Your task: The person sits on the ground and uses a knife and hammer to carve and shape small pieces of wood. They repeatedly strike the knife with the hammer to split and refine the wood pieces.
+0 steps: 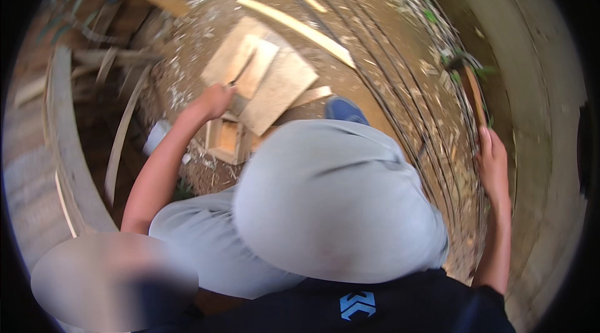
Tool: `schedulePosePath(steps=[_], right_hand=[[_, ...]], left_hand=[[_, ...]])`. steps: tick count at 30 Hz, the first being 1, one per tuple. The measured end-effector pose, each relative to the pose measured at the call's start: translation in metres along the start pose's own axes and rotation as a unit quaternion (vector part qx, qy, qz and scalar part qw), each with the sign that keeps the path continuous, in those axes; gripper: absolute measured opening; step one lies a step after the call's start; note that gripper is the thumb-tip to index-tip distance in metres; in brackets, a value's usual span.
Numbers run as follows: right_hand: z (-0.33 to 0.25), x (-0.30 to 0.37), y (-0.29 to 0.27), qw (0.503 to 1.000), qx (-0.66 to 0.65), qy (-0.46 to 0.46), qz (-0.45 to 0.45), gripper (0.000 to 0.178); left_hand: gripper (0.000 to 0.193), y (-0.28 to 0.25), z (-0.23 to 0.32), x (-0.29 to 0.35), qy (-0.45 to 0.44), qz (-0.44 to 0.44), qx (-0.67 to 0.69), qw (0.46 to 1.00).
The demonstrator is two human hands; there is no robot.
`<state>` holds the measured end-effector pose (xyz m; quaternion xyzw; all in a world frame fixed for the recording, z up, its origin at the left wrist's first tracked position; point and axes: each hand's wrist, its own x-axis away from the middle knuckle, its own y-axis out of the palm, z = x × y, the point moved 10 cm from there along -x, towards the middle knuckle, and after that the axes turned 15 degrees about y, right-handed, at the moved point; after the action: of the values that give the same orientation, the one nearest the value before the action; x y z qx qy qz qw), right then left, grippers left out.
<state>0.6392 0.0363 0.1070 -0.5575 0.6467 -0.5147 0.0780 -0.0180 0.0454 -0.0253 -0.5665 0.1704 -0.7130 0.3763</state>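
Note:
My left hand (pixel 217 100) is closed around a thin dark rod-like tool (pixel 245 65); motion blur hides its exact kind. The tool points away from me over pale wooden boards (pixel 284 86), which lie loosely stacked and askew on a small open wooden box (pixel 225 139). I cannot tell whether its tip touches the wood. Out to the right, my right hand (pixel 494 161) grips a hammer (pixel 475 95) by its wooden handle, with the dark head at the far end. The hammer is well apart from the boards.
Long dark rods (pixel 400 99) run along the ground on the right, beside a concrete wall (pixel 537 83). A pale wooden strip (pixel 300 28) lies beyond the boards among scattered shavings. Timber pieces (pixel 122 127) stand at the left. My blue shoe (pixel 345 110) is near the boards.

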Motion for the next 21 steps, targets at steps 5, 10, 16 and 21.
schedulePosePath(steps=[5,10,16,21], right_hand=[[-0.063,0.002,0.057,0.996,-0.017,0.016,-0.088,0.043],[-0.088,-0.002,0.094,0.99,-0.032,-0.034,-0.135,0.042],[-0.123,0.015,0.125,0.984,-0.037,-0.034,-0.173,0.042],[-0.126,0.017,0.138,0.982,-0.042,-0.037,-0.18,0.043]], left_hand=[[0.069,0.008,-0.023,0.008,0.012,0.063,0.004,0.998],[0.069,0.013,-0.017,0.009,0.011,0.015,0.073,0.997],[0.069,0.021,-0.017,0.013,0.007,0.029,0.108,0.994],[0.067,0.009,-0.013,0.016,0.01,0.06,0.069,0.996]])
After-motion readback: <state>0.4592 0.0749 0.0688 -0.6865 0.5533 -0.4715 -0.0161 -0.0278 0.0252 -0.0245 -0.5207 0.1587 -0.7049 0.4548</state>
